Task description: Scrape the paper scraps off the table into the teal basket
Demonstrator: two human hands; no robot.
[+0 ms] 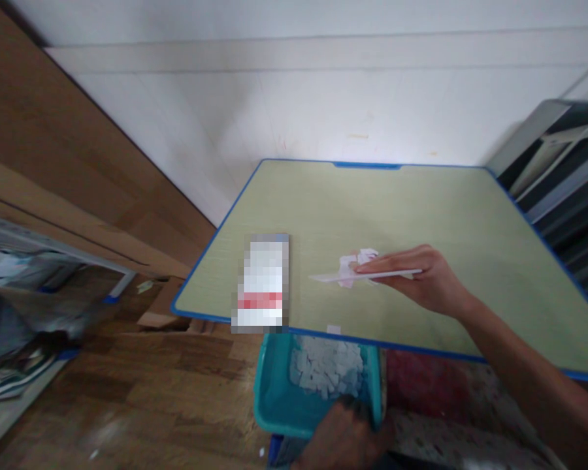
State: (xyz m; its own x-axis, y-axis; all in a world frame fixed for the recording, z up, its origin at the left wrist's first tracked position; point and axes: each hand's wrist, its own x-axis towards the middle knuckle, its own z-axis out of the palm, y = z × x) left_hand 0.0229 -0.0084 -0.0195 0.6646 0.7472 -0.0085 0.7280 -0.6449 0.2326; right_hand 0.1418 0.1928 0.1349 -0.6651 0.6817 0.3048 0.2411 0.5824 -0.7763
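Over the table, my right hand grips a thin white sheet, its fingers stretched along it and the thumb underneath. The sheet is seen nearly edge-on, held just above or touching the tabletop. Several small white paper scraps lie in a little heap beside its far side. One more scrap rests at the table's front edge. Below that edge stands a turquoise basin with many white paper pieces in it. My left hand is at the basin's near rim, dark and blurred, its fingers not clear.
The pale table has a blue edge and stands against a white wall. A blurred-out rectangular object lies at its front left. Brown cardboard leans at left. Dark and grey folded items stand at right. A low shelf is lower left.
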